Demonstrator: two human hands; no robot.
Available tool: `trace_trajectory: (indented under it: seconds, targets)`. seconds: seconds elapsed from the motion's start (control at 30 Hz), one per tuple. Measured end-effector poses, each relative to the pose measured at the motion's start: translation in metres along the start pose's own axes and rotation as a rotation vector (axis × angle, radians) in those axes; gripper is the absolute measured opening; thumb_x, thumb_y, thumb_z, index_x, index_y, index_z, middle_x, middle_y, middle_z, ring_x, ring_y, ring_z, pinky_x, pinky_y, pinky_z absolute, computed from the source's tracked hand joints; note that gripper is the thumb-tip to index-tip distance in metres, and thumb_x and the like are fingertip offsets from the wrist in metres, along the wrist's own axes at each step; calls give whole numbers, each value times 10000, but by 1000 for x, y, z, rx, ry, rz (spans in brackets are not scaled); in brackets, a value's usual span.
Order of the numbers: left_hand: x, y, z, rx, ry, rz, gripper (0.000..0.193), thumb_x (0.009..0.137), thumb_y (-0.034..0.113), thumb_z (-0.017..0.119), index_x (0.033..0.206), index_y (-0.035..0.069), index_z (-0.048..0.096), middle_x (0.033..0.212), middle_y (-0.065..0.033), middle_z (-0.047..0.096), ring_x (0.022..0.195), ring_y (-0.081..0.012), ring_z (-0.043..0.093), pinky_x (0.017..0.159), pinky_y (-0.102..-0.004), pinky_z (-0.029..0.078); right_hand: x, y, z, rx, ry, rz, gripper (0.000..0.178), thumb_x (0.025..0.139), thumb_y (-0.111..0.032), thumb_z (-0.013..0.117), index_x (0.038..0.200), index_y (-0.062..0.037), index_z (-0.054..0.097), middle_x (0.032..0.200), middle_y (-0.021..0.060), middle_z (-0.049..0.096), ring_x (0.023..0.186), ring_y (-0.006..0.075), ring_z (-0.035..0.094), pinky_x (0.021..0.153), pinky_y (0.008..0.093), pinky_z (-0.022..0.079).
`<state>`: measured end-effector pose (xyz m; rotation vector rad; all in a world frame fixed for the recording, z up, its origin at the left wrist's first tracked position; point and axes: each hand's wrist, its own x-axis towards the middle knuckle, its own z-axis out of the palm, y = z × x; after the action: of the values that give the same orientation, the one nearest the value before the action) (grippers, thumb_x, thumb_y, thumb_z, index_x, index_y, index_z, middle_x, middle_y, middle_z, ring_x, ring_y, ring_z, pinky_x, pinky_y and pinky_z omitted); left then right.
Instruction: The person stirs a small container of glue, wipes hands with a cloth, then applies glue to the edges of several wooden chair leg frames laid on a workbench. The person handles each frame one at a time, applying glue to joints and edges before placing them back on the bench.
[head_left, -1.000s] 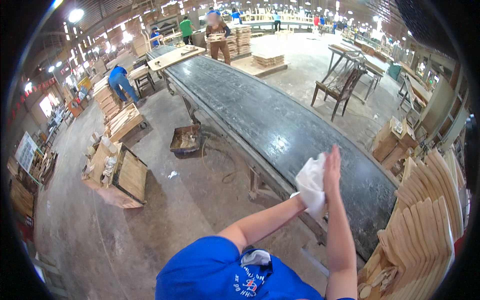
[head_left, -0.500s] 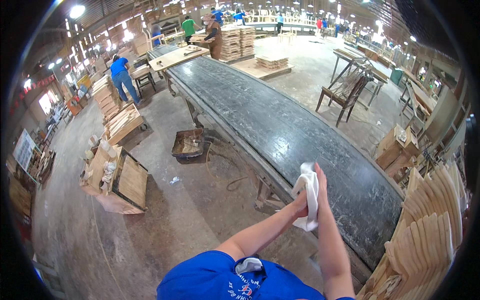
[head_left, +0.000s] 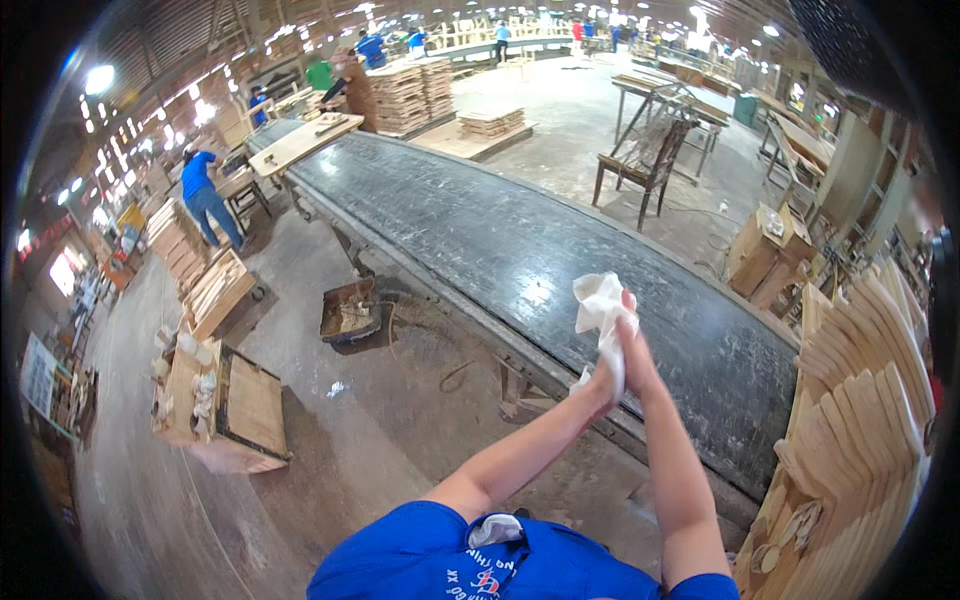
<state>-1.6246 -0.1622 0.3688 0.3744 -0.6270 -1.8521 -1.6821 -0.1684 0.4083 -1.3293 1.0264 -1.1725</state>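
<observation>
A white cloth is pressed between my two hands over the near part of a long dark conveyor belt. My left hand lies against it from the left and is largely covered by its folds. On the other side, my right hand has its palm turned inward and holds the cloth too. Loose folds stick up beyond the fingertips. Both forearms reach forward from the lower edge, above the belt's near side.
Curved wooden pieces stand stacked at the right. On the left are a wooden box with bottles and rags, and a scrap-filled tray on the floor. A dark chair stands beyond the belt. People work farther back.
The hands have shifted against each other, and the cloth now bunches above the fingertips instead of hanging around them. The whole view has turned slightly, so the surroundings sit farther left.
</observation>
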Motion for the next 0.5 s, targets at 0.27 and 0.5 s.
trace_trajectory:
  seconds: [0.27,0.5]
  targets:
    - [2,20,37,106,-198,308,635,943,507,255,1432,106,191,1444,-67,267,1327,-204,250,1075,-323,205,5,-11,-1,-146,101,-67,804,839,-425,562,1430,-60,159,1444,186,224,1309,276,270,1073,357,195]
    - [16,48,0,-144,-106,-15,624,954,505,223,1425,96,197,1445,-74,252,1328,-201,250,1080,-323,202,-13,-9,31,-114,116,-241,705,892,-392,504,1403,-13,201,1412,180,286,1317,283,266,1076,378,203]
